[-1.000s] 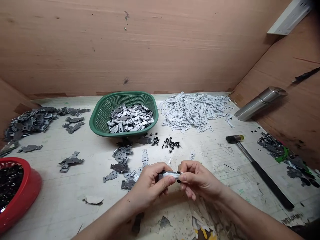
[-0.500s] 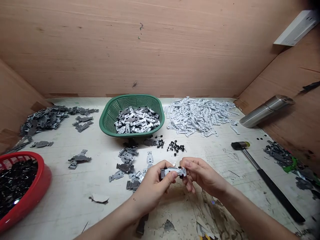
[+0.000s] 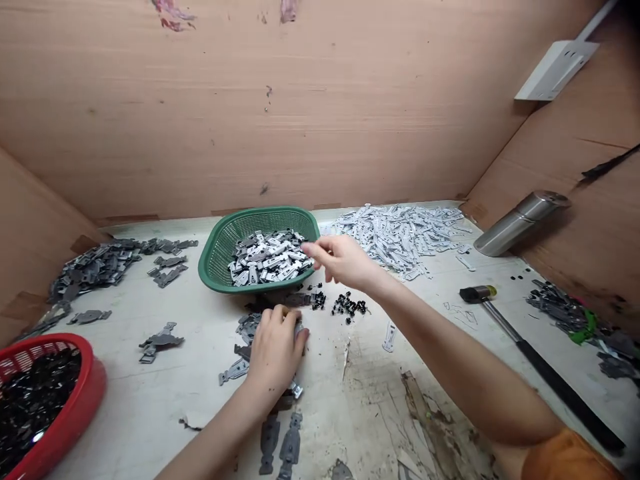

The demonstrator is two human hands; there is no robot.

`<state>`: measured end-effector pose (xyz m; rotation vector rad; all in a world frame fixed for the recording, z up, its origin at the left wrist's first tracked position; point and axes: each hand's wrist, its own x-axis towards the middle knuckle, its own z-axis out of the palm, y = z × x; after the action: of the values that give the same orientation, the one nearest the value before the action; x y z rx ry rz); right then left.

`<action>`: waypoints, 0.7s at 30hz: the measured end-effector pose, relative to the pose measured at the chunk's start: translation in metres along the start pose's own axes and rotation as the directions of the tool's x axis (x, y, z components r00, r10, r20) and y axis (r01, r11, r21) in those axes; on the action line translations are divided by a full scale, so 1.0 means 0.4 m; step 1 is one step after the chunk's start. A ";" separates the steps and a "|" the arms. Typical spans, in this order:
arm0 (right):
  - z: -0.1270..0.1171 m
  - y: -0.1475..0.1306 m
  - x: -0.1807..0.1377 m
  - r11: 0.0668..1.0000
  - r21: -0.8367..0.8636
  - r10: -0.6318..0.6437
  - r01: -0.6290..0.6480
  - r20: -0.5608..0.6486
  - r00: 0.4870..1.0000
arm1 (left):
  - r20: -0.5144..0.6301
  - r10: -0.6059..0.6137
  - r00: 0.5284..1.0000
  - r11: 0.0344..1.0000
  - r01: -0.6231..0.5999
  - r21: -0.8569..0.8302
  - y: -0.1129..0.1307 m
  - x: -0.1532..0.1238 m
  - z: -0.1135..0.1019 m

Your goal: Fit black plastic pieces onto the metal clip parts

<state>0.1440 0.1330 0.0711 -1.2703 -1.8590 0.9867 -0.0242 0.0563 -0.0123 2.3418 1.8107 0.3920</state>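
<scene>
My right hand (image 3: pixel 345 261) is over the right rim of the green basket (image 3: pixel 210 267), fingers loosely bent and apart; I see nothing held in it. Inside that basket lie many white-and-grey toy car pieces (image 3: pixel 270 260) with black wheels. Lower down, my left hand (image 3: pixel 277 343) rests over a loose pile of grey chassis plates (image 3: pixel 235 372), thumb spread from the bent fingers. Its fingertips partly hide the plates beneath. Small black wheel parts (image 3: pixel 349 305) lie between the hands, and a single white strip (image 3: pixel 389 337) lies to their right.
A heap of white strips (image 3: pixel 400 233) is at the back right, near a steel flask (image 3: pixel 520 223). A black-handled hammer (image 3: pixel 550 380) lies at right. At left are a red basket (image 3: pixel 93 387) of shiny black parts and a heap of grey plates (image 3: pixel 97 267).
The white toy car has left my hands. My right hand moved up and left to the green basket; my left hand moved left onto the grey plates. The view shifted slightly.
</scene>
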 end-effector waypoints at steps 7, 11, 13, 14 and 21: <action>-0.097 0.186 -0.235 0.862 -0.506 -0.015 -0.019 -0.062 0.998 | 0.140 0.163 0.977 0.948 -0.115 -0.298 0.029 -0.004 0.009; -0.097 0.249 -0.279 0.845 -0.535 -0.039 0.031 -0.005 0.999 | 0.264 0.428 0.864 0.849 -0.285 -0.445 0.083 -0.033 0.019; -0.073 0.256 -0.274 0.831 -0.552 -0.080 0.076 0.016 0.997 | 0.252 0.484 0.838 0.823 -0.337 -0.457 0.103 -0.052 0.024; -0.059 0.254 -0.267 0.821 -0.562 -0.104 0.102 0.028 0.994 | 0.225 0.474 0.851 0.830 -0.347 -0.436 0.109 -0.061 0.024; 0.022 0.234 -0.226 0.671 -0.651 -0.274 0.355 0.227 0.935 | 0.275 0.162 0.948 0.977 -0.114 -0.181 0.107 -0.081 0.000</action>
<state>0.2050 0.0677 -0.0241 -1.2151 -2.5568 0.1520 0.0078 0.0140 -0.0040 2.2804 1.4322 0.1922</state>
